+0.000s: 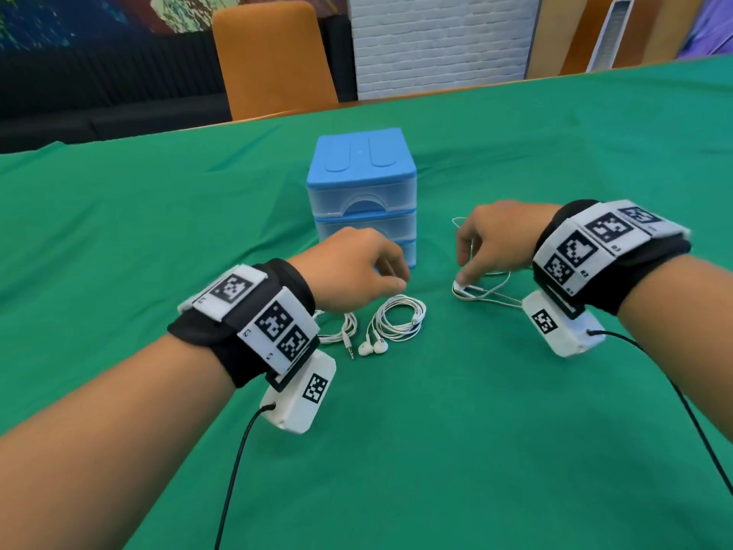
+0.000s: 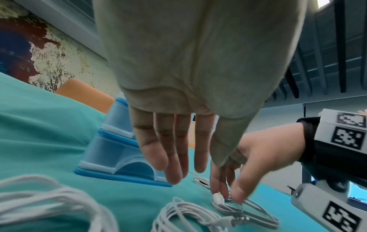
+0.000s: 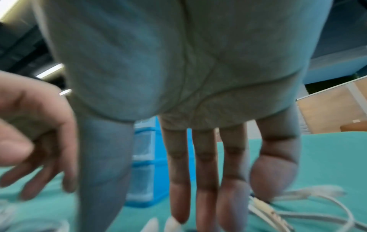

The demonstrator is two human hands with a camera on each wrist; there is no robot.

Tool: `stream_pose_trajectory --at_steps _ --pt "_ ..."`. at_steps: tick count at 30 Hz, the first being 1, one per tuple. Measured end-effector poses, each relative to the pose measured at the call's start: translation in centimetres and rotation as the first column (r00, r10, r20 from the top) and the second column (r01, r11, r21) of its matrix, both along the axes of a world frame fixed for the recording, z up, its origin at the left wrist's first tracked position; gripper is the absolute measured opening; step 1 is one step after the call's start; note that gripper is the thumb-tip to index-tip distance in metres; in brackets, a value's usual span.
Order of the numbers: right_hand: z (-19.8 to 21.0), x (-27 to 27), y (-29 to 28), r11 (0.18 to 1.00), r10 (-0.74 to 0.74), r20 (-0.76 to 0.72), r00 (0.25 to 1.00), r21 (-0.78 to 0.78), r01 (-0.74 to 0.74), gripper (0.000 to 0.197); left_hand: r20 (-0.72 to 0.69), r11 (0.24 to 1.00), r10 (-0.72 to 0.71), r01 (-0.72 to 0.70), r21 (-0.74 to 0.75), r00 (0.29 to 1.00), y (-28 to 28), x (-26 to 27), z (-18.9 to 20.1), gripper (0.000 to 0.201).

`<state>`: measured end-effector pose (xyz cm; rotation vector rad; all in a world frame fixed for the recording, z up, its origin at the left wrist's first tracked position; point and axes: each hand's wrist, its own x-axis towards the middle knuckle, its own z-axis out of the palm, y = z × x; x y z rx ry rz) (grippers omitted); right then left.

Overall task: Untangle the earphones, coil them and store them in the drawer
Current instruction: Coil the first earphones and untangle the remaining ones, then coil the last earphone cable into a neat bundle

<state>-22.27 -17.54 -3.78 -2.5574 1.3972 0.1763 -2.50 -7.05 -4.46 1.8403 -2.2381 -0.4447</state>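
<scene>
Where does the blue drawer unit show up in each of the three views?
Head: the blue drawer unit stands upper centre on the green cloth, beyond both hands.
Left wrist: lower left of centre, tilted, partly behind the left hand's fingers.
Right wrist: centre, seen between the right hand's thumb and fingers.
Shared landmark: the green cloth.

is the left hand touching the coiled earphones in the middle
Apart. In the left wrist view the left hand has straight fingers hanging above the cloth, with the coiled earphones lying below them.
</scene>
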Motion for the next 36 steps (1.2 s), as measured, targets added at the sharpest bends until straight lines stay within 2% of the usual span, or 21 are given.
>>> stream_pose_trajectory --at_steps 3,8,11,15,17,18,20,21,22,25,28,32,34,36 --pt "-0.9 0.3 0.7 0.999 0.033 -0.104 0.994 0.034 -0.03 0.039 0.011 0.998 -0.036 0.036 0.05 0.999 -1.0 -1.2 0.3 0.018" --pt "-1.4 0.6 0.6 0.997 0.074 -0.132 0.988 -0.007 -0.076 0.025 0.049 0.995 -0.054 0.049 0.091 0.997 -1.9 -2.8 0.1 0.028" --pt "-1.5 0.1 0.3 0.996 0.091 0.027 0.995 -0.003 -0.091 0.013 0.023 0.997 -0.024 0.022 0.071 0.999 -2.3 -3.4 0.1 0.037" --pt "0.0 -0.9 0.3 0.993 0.096 0.33 0.939 0.032 -0.113 0.014 -0.212 0.992 0.043 -0.016 0.128 0.976 -2.7 -3.8 -0.3 0.042" --pt "1.1 -1.2 0.5 0.989 0.089 0.5 0.861 0.056 -0.135 0.021 -0.421 0.984 0.103 -0.031 0.175 0.901 -2.6 -4.1 -0.2 0.04" --pt "1.6 -1.3 0.6 0.985 0.086 0.584 0.807 0.072 -0.157 0.028 -0.541 0.98 0.138 -0.035 0.196 0.829 -2.4 -4.3 0.1 0.036" --pt "2.4 -1.3 0.9 0.978 0.098 0.693 0.714 0.067 -0.198 0.038 -0.744 0.977 0.186 -0.04 0.21 0.642 -2.0 -4.6 0.9 0.023" --pt "2.7 -1.3 1.2 0.976 0.111 0.723 0.682 0.051 -0.213 0.041 -0.807 0.98 0.187 -0.05 0.193 0.56 -1.8 -4.5 1.3 0.018" --pt "2.9 -1.2 1.3 0.974 0.124 0.745 0.656 0.037 -0.226 0.042 -0.841 0.985 0.171 -0.074 0.156 0.514 -1.7 -4.4 1.5 0.015" --pt "3.3 -0.9 1.7 0.967 0.145 0.784 0.603 0.017 -0.254 0.047 -0.868 0.988 0.102 -0.154 0.029 0.486 -1.5 -3.5 1.9 0.013" --pt "2.9 -0.9 1.6 0.971 0.143 0.788 0.599 0.004 -0.237 0.044 -0.894 0.973 0.089 -0.229 -0.017 0.44 -1.2 -2.7 2.1 0.017" --pt "1.8 -1.7 0.9 0.979 0.107 0.762 0.638 0.032 -0.204 0.024 -0.902 0.929 0.109 -0.365 -0.057 0.417 -1.1 -1.5 2.5 0.016" --pt "1.1 -2.2 0.4 0.988 0.103 0.731 0.674 0.002 -0.153 0.011 -0.89 0.901 0.14 -0.429 -0.067 0.433 -1.1 -0.8 2.5 0.016" --pt "0.5 -2.8 -0.1 0.997 0.067 0.718 0.692 -0.023 -0.073 0.008 -0.875 0.88 0.179 -0.47 -0.061 0.449 -1.0 -0.1 2.3 0.016"
